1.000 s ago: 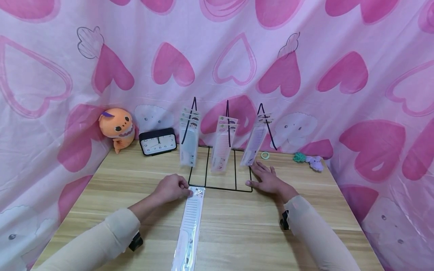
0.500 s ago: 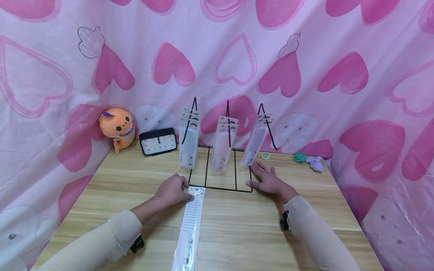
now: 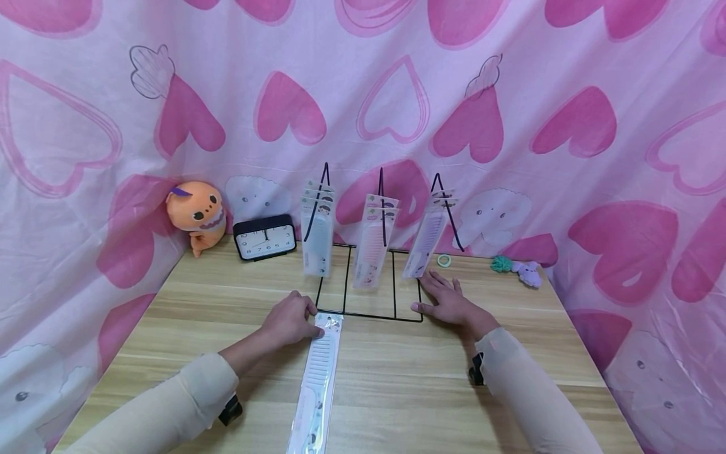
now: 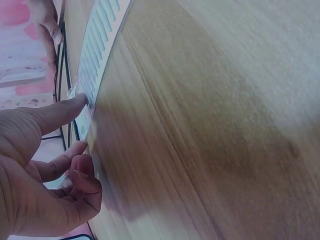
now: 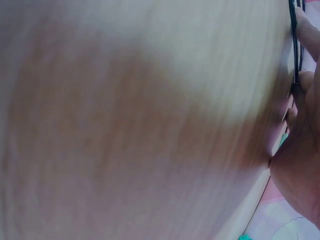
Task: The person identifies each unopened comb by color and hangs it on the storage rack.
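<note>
A pale comb in clear packaging [image 3: 317,384] lies lengthwise on the table, its top end by the front bar of a black wire rack [image 3: 368,316]. My left hand [image 3: 287,321] pinches that top corner. In the left wrist view the thumb presses the face of the packaged comb [image 4: 97,47] while the index fingertip meets its edge. My right hand [image 3: 450,304] rests at the rack's right side, fingers spread, thumb by the front corner. Packaged combs hang from the rack's hooks: bluish ones [image 3: 317,243], pink ones [image 3: 371,249] and purple ones [image 3: 426,236].
A black clock [image 3: 265,238] and an orange plush toy [image 3: 196,208] stand at the back left. At the back right are a small green ring [image 3: 443,260], a green item [image 3: 501,263] and a purple toy [image 3: 529,273]. A pink heart curtain hangs behind.
My left hand has shifted slightly toward the packaged comb, its thumb moving further onto the face. The hanging bluish combs have swayed a little. My right hand has stayed still.
</note>
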`<state>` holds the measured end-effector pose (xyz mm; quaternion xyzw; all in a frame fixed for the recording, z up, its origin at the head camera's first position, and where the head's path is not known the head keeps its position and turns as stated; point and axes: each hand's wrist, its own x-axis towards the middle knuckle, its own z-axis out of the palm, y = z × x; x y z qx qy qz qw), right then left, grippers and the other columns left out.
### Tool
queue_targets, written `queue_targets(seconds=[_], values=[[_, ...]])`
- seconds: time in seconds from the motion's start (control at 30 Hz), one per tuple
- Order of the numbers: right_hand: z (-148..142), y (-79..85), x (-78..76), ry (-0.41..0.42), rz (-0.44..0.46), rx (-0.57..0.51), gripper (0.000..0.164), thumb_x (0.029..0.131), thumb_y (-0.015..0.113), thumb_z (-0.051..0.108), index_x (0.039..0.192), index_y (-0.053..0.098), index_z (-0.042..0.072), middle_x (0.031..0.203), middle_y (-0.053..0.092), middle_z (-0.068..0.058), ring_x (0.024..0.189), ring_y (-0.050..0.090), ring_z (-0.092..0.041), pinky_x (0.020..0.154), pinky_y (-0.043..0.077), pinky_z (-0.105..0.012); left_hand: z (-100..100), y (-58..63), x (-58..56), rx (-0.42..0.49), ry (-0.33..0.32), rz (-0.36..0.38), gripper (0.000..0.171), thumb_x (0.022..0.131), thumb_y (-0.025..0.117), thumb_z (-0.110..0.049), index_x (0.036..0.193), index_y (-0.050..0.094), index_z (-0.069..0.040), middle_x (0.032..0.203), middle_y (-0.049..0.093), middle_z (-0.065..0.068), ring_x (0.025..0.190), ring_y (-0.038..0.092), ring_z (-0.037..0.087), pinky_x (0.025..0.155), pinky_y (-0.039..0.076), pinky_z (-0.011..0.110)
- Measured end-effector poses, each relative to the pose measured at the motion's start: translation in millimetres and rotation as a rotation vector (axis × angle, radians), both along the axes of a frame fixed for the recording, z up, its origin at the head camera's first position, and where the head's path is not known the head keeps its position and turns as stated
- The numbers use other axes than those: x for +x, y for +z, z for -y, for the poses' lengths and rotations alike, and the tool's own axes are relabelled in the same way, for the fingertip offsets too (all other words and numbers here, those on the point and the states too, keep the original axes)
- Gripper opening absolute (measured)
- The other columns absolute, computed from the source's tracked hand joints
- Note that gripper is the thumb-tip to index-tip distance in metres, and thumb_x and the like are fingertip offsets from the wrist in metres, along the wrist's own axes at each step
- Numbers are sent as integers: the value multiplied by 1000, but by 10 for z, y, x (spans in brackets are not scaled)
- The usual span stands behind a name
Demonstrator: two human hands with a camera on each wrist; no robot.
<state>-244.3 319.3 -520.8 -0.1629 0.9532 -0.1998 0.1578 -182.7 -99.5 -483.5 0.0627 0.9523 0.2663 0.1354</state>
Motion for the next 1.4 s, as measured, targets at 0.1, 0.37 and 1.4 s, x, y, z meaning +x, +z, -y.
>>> queue_targets(seconds=[0.1,0.37,1.4], values=[[-4,3,6,-1,-1,-4,99,106,62,66,178,14,17,187,10,-13,175,1,-39,134,-12,-78,-4,-1,1,9,3,14,41,80,101,-27,109,76,-8,108,61,7,88,57,21,72,47,31],[1,14,24,-1,-7,-8,98,107,62,65,178,14,16,187,11,-14,175,1,-40,134,-12,-78,-17,0,-7,37,0,30,42,81,100,-22,106,69,-9,107,61,6,91,56,20,76,49,32],[-6,-9,7,-3,4,2,100,106,60,68,178,10,21,188,8,-11,175,-1,-38,133,-14,-77,-78,-8,65,242,5,1,49,84,91,2,119,59,-11,98,70,5,80,61,17,65,50,28]])
